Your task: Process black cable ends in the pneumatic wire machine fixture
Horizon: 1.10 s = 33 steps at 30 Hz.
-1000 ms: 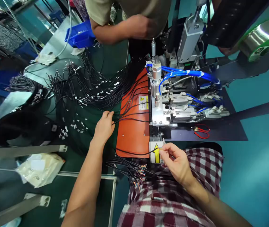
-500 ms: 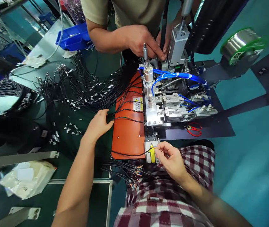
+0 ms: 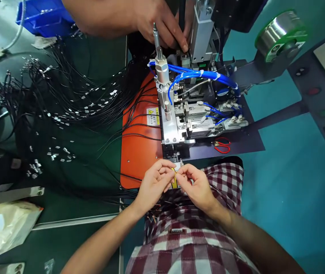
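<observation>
My left hand (image 3: 154, 182) and my right hand (image 3: 196, 186) meet at the near edge of the orange plate (image 3: 136, 152), just in front of the metal machine (image 3: 176, 121). Both pinch the end of a thin black wire (image 3: 128, 177) that runs left across the plate's near corner. The fingertips almost touch over a yellow warning label (image 3: 174, 183), which they mostly hide. More black wires (image 3: 142, 135) lie across the plate and lead into the machine. My checked shirt (image 3: 191, 232) is below the hands.
A co-worker's hands (image 3: 162, 23) work at the machine's top. A large tangle of black wires with metal terminals (image 3: 65, 99) covers the green bench on the left. Red snips (image 3: 221, 146) lie right of the machine. A solder spool (image 3: 279, 32) sits far right, a blue bin (image 3: 44, 17) top left, a plastic bag (image 3: 5, 228) bottom left.
My left hand left the wires at the plate's left edge and came right to join my right hand on the wire end. The view shifted; the co-worker's hands reached onto the machine.
</observation>
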Each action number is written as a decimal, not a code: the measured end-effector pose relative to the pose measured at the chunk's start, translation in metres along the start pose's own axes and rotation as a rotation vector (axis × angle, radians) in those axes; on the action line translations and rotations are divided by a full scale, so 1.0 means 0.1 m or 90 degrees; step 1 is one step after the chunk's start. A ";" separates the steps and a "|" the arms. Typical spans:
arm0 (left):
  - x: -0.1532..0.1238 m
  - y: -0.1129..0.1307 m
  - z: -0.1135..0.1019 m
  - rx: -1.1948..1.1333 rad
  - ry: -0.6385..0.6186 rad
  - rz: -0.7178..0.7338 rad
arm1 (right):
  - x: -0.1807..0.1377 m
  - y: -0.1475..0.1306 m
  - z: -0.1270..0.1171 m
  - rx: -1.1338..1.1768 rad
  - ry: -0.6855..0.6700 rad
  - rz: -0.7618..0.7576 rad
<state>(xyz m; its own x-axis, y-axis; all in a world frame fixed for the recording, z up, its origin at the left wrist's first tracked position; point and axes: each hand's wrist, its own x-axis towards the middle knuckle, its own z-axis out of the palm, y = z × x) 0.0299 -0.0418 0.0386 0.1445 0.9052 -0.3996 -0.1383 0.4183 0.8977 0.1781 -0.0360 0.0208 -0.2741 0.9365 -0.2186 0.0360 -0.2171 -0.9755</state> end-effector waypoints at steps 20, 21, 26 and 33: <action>-0.08 0.03 -0.04 0.051 0.008 -0.012 | 0.08 -0.13 -0.14 0.015 -0.033 0.074; -0.08 0.03 -0.03 0.050 0.012 -0.012 | 0.08 -0.13 -0.14 0.016 -0.031 0.081; -0.09 0.02 -0.01 0.056 0.019 -0.004 | 0.08 -0.14 -0.17 0.000 -0.006 0.079; -0.11 -0.04 0.01 0.141 0.031 0.051 | 0.14 -0.16 -0.29 -0.057 -0.098 0.059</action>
<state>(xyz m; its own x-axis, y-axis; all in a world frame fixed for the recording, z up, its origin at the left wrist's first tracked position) 0.0293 -0.0536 0.0400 0.0939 0.9398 -0.3286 0.0713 0.3228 0.9438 0.2011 -0.0113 0.0321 -0.4088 0.8593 -0.3074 0.1506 -0.2687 -0.9514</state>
